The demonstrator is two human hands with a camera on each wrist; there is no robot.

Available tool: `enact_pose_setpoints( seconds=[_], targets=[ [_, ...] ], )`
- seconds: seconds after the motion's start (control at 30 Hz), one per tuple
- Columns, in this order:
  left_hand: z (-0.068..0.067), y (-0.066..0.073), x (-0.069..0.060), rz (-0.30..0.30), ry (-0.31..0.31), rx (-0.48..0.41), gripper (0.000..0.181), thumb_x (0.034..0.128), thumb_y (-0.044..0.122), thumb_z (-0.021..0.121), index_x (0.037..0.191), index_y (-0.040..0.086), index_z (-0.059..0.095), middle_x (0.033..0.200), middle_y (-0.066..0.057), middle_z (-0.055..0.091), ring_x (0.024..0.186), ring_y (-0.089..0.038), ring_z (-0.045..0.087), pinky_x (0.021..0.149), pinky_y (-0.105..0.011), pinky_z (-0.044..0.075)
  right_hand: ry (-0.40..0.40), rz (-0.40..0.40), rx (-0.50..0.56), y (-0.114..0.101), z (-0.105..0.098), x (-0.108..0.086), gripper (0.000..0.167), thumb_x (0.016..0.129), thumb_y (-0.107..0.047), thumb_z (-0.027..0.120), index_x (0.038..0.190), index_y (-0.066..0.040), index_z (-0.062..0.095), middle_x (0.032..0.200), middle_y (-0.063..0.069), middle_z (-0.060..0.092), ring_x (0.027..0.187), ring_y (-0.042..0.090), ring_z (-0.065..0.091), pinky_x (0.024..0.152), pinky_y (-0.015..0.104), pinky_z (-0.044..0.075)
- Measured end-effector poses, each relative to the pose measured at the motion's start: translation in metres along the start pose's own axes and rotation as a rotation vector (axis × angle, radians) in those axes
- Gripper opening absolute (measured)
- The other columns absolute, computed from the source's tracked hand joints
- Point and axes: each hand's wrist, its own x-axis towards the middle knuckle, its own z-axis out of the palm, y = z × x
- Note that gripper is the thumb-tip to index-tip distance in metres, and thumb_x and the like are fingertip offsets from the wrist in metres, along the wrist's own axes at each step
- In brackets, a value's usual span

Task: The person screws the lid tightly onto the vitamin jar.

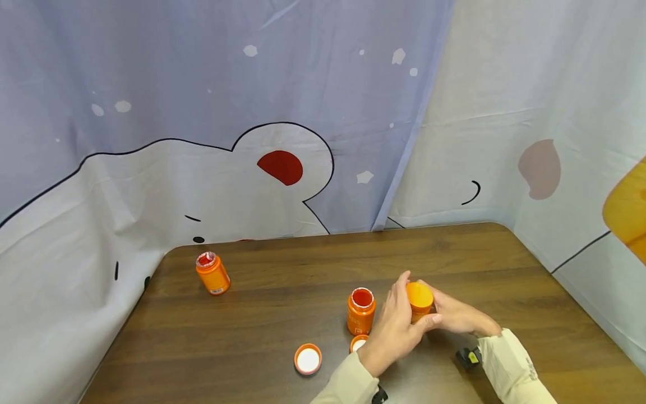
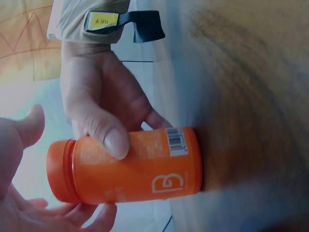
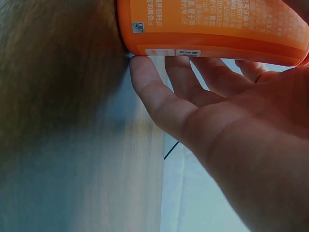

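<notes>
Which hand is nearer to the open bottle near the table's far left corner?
Left. The left hand is well to the right of that open bottle; the right hand is farther right, holding the capped bottle.

A barcoded orange bottle [image 2: 140, 176], orange lid [image 2: 59, 169] on, is upright between fingers [image 3: 166, 106].

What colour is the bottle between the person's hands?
Orange: the bottle has pale printing on its side. The left wrist view shows it best.
</notes>
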Motion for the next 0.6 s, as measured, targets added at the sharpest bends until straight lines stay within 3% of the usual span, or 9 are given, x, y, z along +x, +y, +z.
enact_pose_setpoints(
  seconds=[0.13,0.27,0.43,0.6],
  targets=[
    [0.003,0.0,0.0,-0.03,0.037,-0.014,0.084,0.0793,0.05,0.063,0.14,0.01,0.022,0.125,-0.007,0.048,0.114,-0.019,0.048,0.095,-0.034,0.041,-0.001,-0.009,-0.001,0.002,-0.001,0.0,0.055,0.082,-0.011,0.067,0.128,-0.009,0.035,0.116,0.005,0.052,0.104,0.009,0.052,0.09,0.021,0.041],
    [0.006,0.001,-0.001,-0.037,0.108,-0.011,0.082,0.0768,0.045,0.069,0.138,0.01,0.027,0.122,-0.005,0.046,0.113,-0.017,0.046,0.095,-0.031,0.041,-0.013,-0.013,0.05,0.003,0.001,0.002,0.054,0.081,-0.01,0.068,0.125,-0.009,0.037,0.114,0.006,0.054,0.1,0.012,0.054,0.087,0.023,0.044],
    [0.011,0.004,-0.001,-0.042,0.191,-0.039,0.079,0.0712,0.039,0.076,0.132,0.011,0.034,0.119,-0.003,0.045,0.107,-0.015,0.044,0.092,-0.028,0.041,-0.001,-0.019,0.029,0.002,0.001,0.002,0.051,0.082,-0.009,0.067,0.123,-0.01,0.038,0.111,0.004,0.054,0.099,0.011,0.053,0.086,0.023,0.043],
    [0.014,0.006,-0.003,-0.054,0.232,-0.08,0.074,0.0713,0.032,0.078,0.129,0.012,0.036,0.116,-0.004,0.047,0.105,-0.014,0.044,0.091,-0.027,0.041,-0.004,-0.017,0.038,0.002,0.001,0.003,0.053,0.081,-0.008,0.068,0.123,-0.009,0.038,0.111,0.004,0.054,0.098,0.011,0.053,0.086,0.023,0.043]
  ],
)
